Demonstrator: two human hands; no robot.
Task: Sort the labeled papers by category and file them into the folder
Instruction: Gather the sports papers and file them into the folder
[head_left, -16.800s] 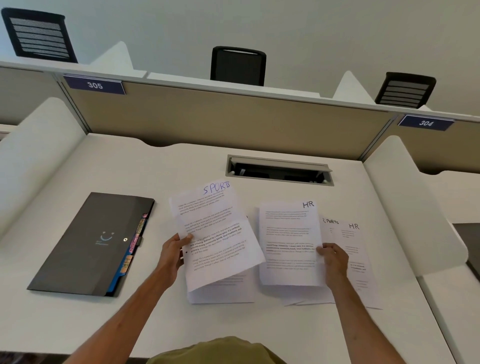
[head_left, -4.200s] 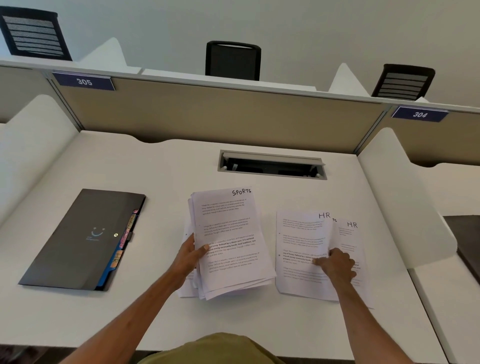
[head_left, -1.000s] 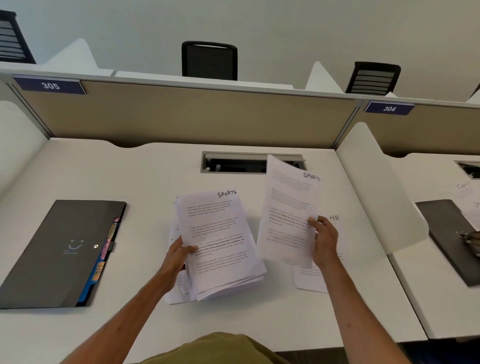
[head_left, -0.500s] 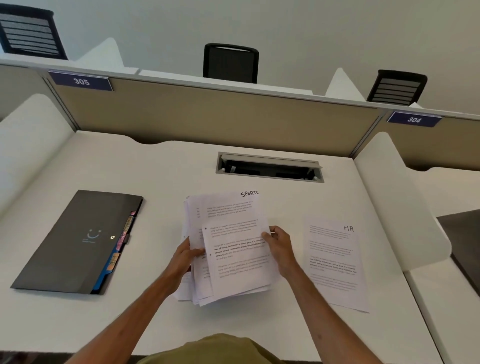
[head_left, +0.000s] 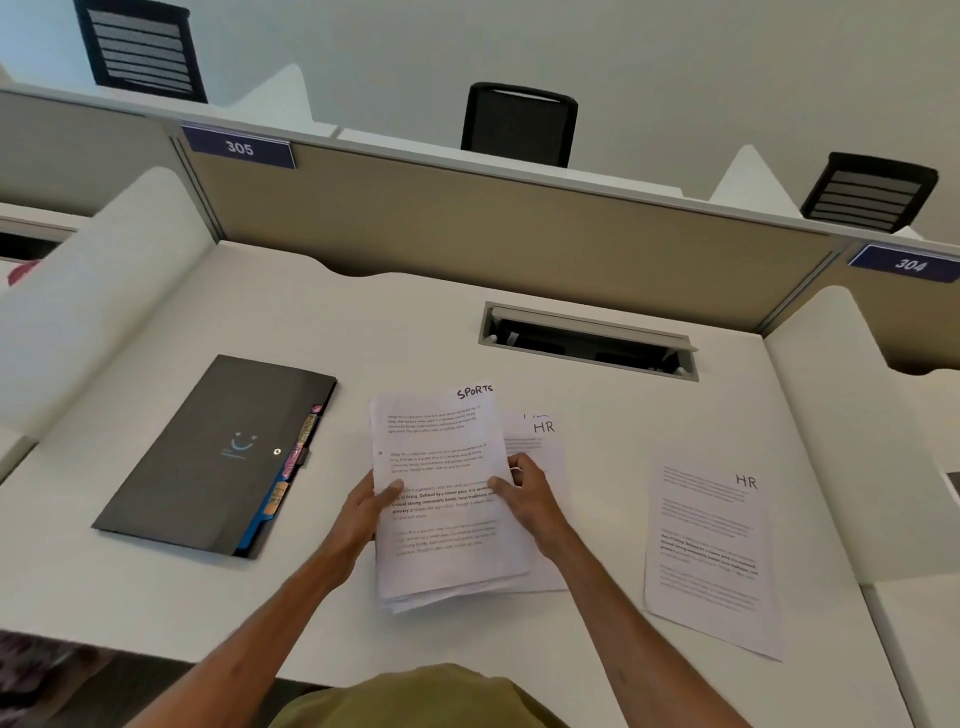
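A stack of papers (head_left: 441, 452) with "SPORTS" handwritten on its top sheet is in the middle of the desk. My left hand (head_left: 371, 506) grips its left edge with the thumb on top. My right hand (head_left: 522, 493) grips its right edge. Under the stack's right side, sheets marked "HR" (head_left: 543, 434) stick out. A single "HR" sheet (head_left: 711, 545) lies flat to the right. The dark folder (head_left: 208, 457) with coloured tabs along its right edge lies shut at the left.
An open cable slot (head_left: 589, 343) is set in the desk behind the papers. White curved dividers (head_left: 852, 426) flank the desk, and a beige partition (head_left: 467, 228) closes the back. The desk's front edge is near my body.
The sheet my right hand carried now lies on the SPORTS stack. Both hands have squared the stack, and HR sheets now show under its right side.
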